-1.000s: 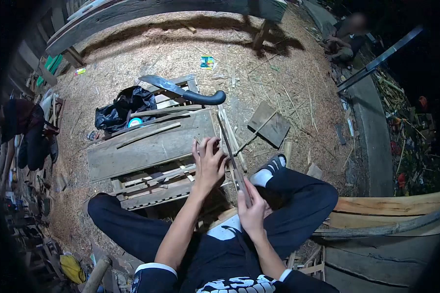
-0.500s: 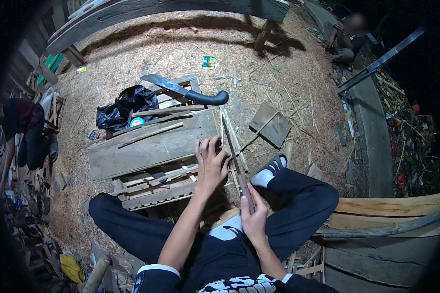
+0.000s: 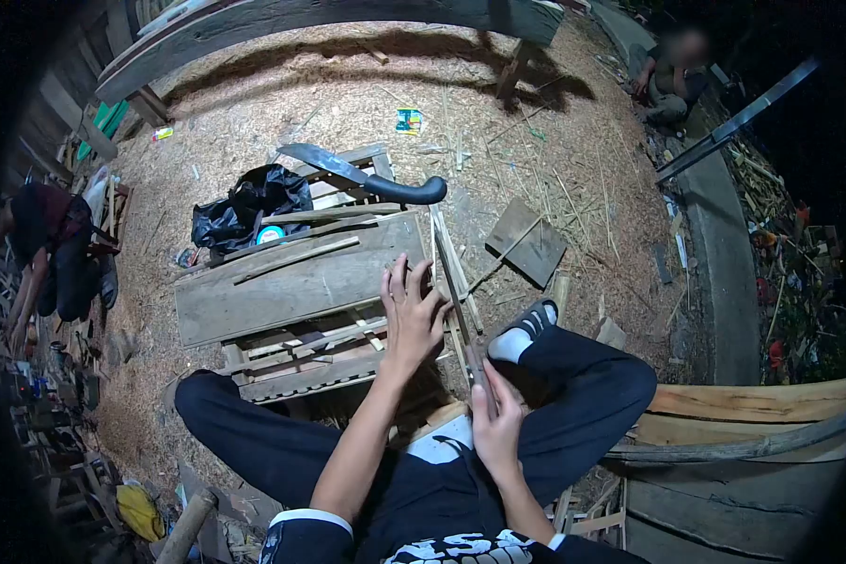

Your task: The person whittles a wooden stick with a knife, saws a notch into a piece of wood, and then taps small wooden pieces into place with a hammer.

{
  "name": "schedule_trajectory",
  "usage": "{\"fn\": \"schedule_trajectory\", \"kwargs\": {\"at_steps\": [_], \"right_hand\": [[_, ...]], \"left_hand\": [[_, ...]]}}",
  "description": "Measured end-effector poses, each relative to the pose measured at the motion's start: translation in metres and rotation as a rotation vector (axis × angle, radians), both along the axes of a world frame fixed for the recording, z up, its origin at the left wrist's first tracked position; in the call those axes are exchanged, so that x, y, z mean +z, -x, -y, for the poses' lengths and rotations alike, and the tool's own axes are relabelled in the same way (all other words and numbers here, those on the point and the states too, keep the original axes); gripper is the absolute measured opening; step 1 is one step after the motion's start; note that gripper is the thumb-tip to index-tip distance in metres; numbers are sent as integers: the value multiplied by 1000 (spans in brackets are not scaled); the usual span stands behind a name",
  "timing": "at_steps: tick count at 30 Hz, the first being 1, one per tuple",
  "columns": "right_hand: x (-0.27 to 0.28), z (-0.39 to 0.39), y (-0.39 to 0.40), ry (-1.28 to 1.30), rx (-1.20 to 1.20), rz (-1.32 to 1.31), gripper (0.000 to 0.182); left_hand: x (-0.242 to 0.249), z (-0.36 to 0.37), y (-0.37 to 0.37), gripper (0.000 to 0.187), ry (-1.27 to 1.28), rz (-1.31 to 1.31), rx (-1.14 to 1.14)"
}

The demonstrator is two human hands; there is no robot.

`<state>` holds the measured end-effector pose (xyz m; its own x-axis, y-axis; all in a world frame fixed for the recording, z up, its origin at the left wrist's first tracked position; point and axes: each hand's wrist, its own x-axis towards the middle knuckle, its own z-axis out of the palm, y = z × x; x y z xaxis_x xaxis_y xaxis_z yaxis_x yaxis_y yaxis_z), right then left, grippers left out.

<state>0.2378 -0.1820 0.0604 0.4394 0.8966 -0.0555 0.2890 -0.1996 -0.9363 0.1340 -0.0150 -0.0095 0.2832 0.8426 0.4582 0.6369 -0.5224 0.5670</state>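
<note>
Still the right hand (image 3: 496,428) grips the bamboo strip (image 3: 461,310), unchanged; the left hand (image 3: 411,315), fingers spread, has shifted slightly right upon it.

A machete (image 3: 367,176) lies on a wooden crate (image 3: 334,193); a black bag (image 3: 244,211) rests beside it on sawdust-covered ground (image 3: 254,103).

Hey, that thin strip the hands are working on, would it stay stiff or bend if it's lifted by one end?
The strip is long and very thin, so it would probably flex and sag. It looks light, like the slivers beside it. The right hand grips its near end and the left hand steadies the middle, which hints that it wobbles unsupported.
</note>
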Motion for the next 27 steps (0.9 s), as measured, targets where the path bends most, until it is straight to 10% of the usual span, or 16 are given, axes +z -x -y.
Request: {"fn": "schedule_trajectory", "kwargs": {"at_steps": [27], "right_hand": [[3, -9, -8, 21, 14, -61, 45]], "left_hand": [[-1, 0, 0, 17, 30, -16, -16]]}}
